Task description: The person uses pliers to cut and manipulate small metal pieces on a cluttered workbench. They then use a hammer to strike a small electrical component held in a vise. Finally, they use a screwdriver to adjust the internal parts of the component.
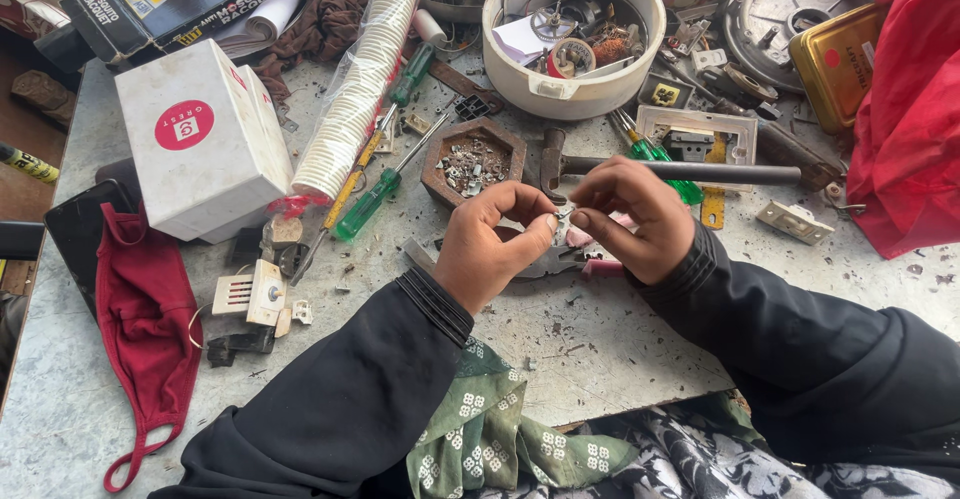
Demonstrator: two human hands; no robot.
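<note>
Both hands meet over the middle of the surface [600, 349], fingertips almost touching. The left hand [490, 244] closes its grip, thumb against forefinger, on a small silvery part [558, 221] that is too tiny to make out; the right hand [632, 217] pinches the same part from the other side, fingers curled in. Just under the hands lie pliers with pink handles [590, 262], mostly hidden by them.

Right behind the hands, toward the far edge, sits a small brown hexagonal tray [436, 171] filled with bits of metal, and next to it a hammer [680, 171] lies with its dark handle pointing right. Green-handled screwdrivers [368, 204] lie to the left of the tray, beside a long sleeve of stacked paper cups [360, 84] that runs to the far edge. A round white bowl [570, 94] of loose parts stands behind the hammer.

Toward the left edge stand a white cardboard box [200, 139], a cream switch piece [250, 294] and a dark red face mask [145, 329], which trails toward the near-left corner. A red cloth [915, 109] hangs over the right edge, with a yellow tin [835, 59] beside it.
</note>
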